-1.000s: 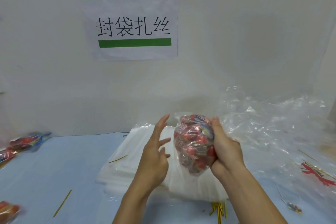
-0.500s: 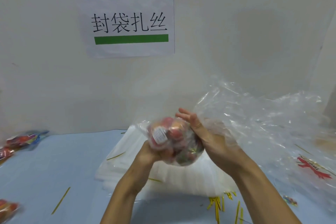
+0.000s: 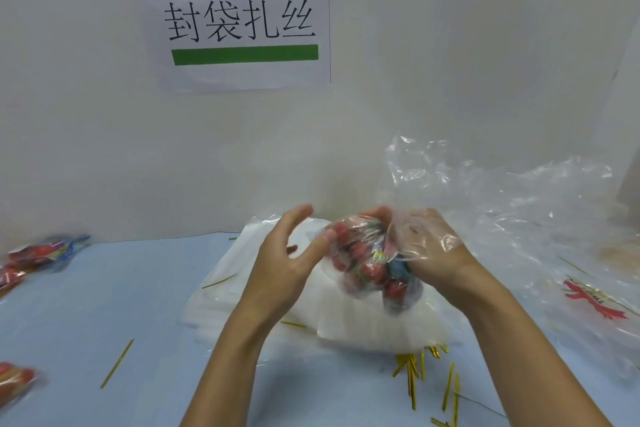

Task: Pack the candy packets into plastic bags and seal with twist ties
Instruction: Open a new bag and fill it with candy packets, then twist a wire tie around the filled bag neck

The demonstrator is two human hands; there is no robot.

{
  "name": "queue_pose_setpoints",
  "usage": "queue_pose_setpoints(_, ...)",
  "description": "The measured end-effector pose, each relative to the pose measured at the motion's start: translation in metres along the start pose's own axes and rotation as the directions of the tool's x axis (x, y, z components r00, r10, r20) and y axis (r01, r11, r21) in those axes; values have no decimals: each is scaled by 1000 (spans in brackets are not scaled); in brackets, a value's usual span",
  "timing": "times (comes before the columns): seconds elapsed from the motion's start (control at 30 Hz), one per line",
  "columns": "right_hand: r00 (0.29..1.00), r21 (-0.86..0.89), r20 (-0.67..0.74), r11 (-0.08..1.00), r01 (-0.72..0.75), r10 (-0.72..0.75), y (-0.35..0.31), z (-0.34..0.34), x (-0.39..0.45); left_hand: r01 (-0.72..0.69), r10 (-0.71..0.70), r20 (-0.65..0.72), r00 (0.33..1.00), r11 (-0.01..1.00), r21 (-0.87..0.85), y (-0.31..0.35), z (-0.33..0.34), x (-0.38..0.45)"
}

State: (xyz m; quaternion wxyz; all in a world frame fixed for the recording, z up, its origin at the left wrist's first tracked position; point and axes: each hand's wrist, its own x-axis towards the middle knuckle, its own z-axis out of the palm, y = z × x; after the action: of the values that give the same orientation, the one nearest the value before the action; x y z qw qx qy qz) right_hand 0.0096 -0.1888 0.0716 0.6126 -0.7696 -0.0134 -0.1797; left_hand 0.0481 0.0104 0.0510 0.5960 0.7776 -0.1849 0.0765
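Note:
A clear plastic bag stuffed with red and blue candy packets [image 3: 363, 263] is held above a stack of flat plastic bags [image 3: 239, 291]. My right hand [image 3: 436, 253] grips the bag from the right, and loose film of the bag drapes over its fingers. My left hand [image 3: 280, 267] is to the left of the bag with its fingers spread and relaxed; one fingertip touches the bag's side. Gold twist ties [image 3: 412, 371] lie in a loose heap on the blue table just in front of the stack.
Filled candy bags lie at the left edge [image 3: 41, 253] and lower left [image 3: 14, 381]. A single twist tie [image 3: 117, 364] lies on the table. Crumpled clear plastic [image 3: 502, 204] with a red print [image 3: 595, 302] covers the right side. A paper sign [image 3: 242, 21] hangs on the wall.
My left hand has let go of the bag's underside and opened beside it. My right hand has turned the bag and now holds it alone, a little lower and further right.

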Motion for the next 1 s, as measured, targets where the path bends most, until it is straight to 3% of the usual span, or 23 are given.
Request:
queue_pose_setpoints(0.13, 941, -217, 333, 966, 143, -64, -9, 4, -8, -76, 37, 276, 960, 989, 130, 21, -1, -3)
queue_pose_setpoints(0.3, 863, -235, 497, 942, 240, -96, -14, 12, -11, -181, 43, 395, 918, 931, 317, 34, -6, -6)
queue_pose_setpoints(0.43, 875, -240, 482, 954, 180, -44, -10, 7, -10, -157, 116, 435, 893, 986, 58, 36, -2, -9)
queue_pose_setpoints(0.57, 834, -180, 552, 971, 156, -31, -17, 17, -11, -119, 110, 314, 943, 993, 11, 29, 4, -7)
queue_pose_setpoints(0.63, 853, -197, 522, 969, 148, -24, -14, 27, -10, -84, 82, 250, 965, 996, -5, 27, 6, -5)
queue_pose_setpoints(0.73, 935, -368, 356, 920, 136, 4, -5, 43, -6, 4, 0, 166, 986, 1000, -20, 22, 6, -3)
queue_pose_setpoints(0.87, 979, -174, 164, 974, 147, -119, -2, 64, -7, 136, -140, -45, 989, 986, -93, 12, 1, 2)
queue_pose_setpoints(1.0, 987, -49, 126, 993, 108, -101, 4, 70, -8, 217, -229, -52, 972, 961, -173, 10, 0, 2)
